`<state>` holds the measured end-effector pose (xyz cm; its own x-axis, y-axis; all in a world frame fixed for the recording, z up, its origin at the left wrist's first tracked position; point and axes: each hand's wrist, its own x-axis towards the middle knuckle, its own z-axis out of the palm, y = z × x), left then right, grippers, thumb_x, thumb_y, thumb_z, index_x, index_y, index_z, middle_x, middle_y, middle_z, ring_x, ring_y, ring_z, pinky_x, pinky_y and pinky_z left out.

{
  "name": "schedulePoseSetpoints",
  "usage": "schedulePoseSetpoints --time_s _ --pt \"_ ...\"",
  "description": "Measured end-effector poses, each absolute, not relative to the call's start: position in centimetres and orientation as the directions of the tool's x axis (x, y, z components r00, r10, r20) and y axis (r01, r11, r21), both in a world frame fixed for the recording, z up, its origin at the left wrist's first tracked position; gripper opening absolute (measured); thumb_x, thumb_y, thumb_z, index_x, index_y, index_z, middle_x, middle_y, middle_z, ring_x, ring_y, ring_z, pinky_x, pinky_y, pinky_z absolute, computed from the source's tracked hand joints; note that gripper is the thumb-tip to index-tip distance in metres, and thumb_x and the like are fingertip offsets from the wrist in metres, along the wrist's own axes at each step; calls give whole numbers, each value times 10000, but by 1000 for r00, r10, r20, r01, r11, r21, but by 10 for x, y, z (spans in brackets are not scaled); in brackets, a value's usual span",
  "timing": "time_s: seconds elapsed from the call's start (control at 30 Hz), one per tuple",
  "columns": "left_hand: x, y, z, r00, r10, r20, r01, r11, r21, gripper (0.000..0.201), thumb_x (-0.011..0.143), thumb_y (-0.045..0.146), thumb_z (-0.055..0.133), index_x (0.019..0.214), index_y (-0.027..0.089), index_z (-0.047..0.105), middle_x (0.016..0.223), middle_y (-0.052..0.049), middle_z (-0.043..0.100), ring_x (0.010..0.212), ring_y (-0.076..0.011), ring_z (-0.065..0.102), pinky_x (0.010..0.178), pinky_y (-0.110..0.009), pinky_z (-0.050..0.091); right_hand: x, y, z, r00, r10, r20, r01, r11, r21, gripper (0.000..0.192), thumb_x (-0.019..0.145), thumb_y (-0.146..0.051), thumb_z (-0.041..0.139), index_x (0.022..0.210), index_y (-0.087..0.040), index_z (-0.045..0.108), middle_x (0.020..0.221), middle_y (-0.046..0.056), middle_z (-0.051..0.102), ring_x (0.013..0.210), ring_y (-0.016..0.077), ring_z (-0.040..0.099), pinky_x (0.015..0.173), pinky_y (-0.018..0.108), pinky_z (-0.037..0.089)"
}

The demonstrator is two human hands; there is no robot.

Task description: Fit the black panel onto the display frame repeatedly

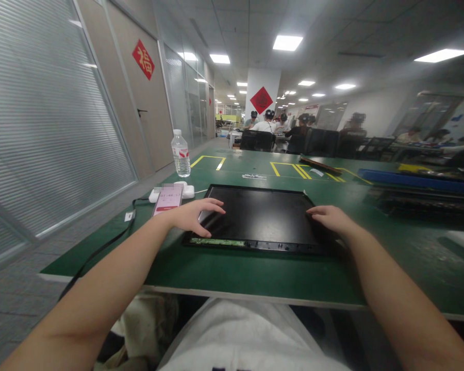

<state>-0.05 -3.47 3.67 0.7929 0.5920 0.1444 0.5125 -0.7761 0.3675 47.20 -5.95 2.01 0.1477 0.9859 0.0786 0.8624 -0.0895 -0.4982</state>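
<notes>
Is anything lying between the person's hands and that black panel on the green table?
Nothing visible does. The left hand and right hand both rest flat on the black panel. The pink phone lies beside it, off to the left.

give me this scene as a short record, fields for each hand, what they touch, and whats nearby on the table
left hand: flat on left edge of black panel
right hand: flat on panel's right edge
panel: lies flat on green table, green strip along near edge
phone: left of panel, screen lit
bottle: upright, beyond phone
</notes>
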Motion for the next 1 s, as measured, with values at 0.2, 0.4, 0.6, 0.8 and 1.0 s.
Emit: schedulePoseSetpoints --time_s 0.2,0.4,0.6,0.8,1.0 --pt "-1 -34 37 799 587 133 514 -780 357 707 687 453 825 1338 261 624 1554 -91 448 1393 -294 463 1160 -368 341 473 -59 18 141 987 74 867 -87 -492 259 798 -149 625 941 -257 812 1047 1 771 1029 212 695 968 280 489" --pt "-2 -26 28 679 726 108 660 -668 344 625 791 556 697 1303 200 646 1481 -137 521 1328 -303 527 1125 -385 395 479 -57 13 174 975 136 854 -81 -513 246 796 -187 628 957 -245 805 1041 22 771 990 216 700 945 301 505" --pt "0 -11 15 497 842 210 821 -535 198 463 881 391 531 1217 122 702 1362 -183 596 1267 -331 559 1119 -444 408 485 -55 18 293 943 154 891 -211 -402 336 798 -210 601 1075 -185 788 1059 85 757 998 258 685 903 336 510" --pt "3 -8 15 436 884 171 885 -455 98 452 890 212 415 1187 80 730 1275 -190 669 1191 -306 615 1076 -391 445 492 -53 11 362 932 18 852 -323 -411 362 772 -210 616 1085 -179 795 1043 92 761 937 252 704 820 304 529" --pt "6 -8 13 384 916 115 914 -395 94 469 861 116 398 1189 107 733 1264 -151 701 1171 -264 642 1050 -329 457 501 -47 -7 307 952 -3 824 -267 -499 435 690 -119 635 1094 -164 791 907 94 766 844 227 712 746 268 538"
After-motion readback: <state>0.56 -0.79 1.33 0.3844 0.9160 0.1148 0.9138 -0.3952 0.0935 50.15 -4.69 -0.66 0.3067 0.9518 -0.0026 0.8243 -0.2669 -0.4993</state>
